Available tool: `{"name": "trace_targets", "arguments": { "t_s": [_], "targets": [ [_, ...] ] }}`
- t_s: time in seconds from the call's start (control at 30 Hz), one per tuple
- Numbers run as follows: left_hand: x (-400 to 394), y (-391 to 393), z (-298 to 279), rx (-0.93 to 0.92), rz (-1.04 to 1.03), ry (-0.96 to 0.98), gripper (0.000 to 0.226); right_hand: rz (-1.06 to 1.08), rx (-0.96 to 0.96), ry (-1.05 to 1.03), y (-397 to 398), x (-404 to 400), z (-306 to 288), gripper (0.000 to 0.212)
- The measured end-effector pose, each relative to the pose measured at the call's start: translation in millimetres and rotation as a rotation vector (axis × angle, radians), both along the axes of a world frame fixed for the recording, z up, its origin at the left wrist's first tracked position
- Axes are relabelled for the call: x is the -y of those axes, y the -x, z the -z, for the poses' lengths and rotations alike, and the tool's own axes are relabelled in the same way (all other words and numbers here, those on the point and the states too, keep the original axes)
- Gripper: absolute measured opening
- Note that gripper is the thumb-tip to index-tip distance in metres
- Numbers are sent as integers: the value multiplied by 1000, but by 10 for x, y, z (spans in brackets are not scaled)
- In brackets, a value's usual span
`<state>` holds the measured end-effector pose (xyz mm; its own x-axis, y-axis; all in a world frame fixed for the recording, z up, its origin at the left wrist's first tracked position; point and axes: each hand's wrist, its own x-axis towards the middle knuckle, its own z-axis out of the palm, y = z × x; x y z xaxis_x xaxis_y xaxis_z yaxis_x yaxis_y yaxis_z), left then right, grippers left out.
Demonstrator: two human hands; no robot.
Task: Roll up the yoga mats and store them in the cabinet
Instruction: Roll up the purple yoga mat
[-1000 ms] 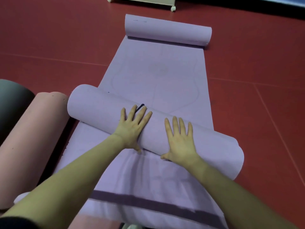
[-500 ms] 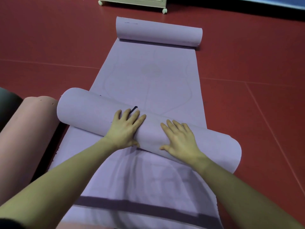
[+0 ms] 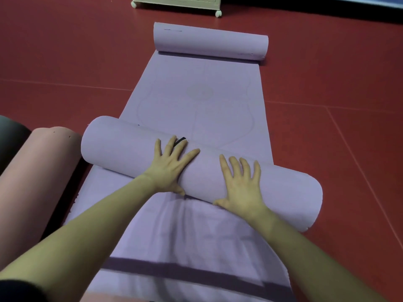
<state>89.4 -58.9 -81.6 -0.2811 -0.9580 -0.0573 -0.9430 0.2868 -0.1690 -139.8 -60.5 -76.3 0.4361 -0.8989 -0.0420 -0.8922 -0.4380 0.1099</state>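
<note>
Both palms flat on the purple roll [image 3: 139,147], left hand [image 3: 172,168] and right hand [image 3: 242,186], fingers spread wide again after curling. Roll on the mat [image 3: 196,99], mid-floor. Ready for another push; more mat left.

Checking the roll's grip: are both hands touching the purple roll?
Touching. The head view shows the left hand and right hand pressed flat on the near purple roll.
</note>
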Motion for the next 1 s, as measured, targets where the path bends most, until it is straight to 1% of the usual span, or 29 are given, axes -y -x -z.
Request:
{"name": "trace_targets", "arguments": {
  "t_s": [0.07,0.13,0.17,0.2,0.23,0.3,0.33,0.4,0.47,0.53,0.6,0.67,0.8,0.87,1.0],
  "targets": [
    [133,-81,27,-57,141,102,118,-87,100,81,61,157,57,119],
    [260,-89,1,-89,196,145,115,-136,170,150,85,286,99,103],
    [309,-68,-4,-98,201,135,118,-139,180,146,78,319,113,100],
    [359,-45,9,-100,202,109,122,-133,163,120,55,348,103,102],
    [403,-27,21,-82,189,81,127,-114,121,71,24,384,74,109],
    [486,24,25,-14,156,38,139,-78,-12,-26,-23,469,27,130],
    [527,46,10,37,136,30,144,-56,-75,-74,-42,514,11,137],
    [628,80,-12,118,90,-25,148,-35,-141,-94,-66,606,-25,143],
    [721,97,-67,92,95,-28,143,-24,-132,-103,-72,702,-40,139],
    [774,94,-93,16,136,-50,130,-31,-91,-121,-75,753,-76,129],
    [783,58,-73,-45,186,-16,117,-46,-56,-102,-61,760,-88,122],
    [740,71,-94,-64,198,31,112,-68,-33,-65,-46,717,-106,118],
    [500,251,-46,-129,192,99,110,-117,-59,-105,180,635,-189,117],
    [329,417,-23,-162,170,96,113,-147,-82,-140,358,554,-219,118],
    [-18,711,-69,-178,147,57,118,-190,-55,-225,666,335,-324,121]
  ]
}}
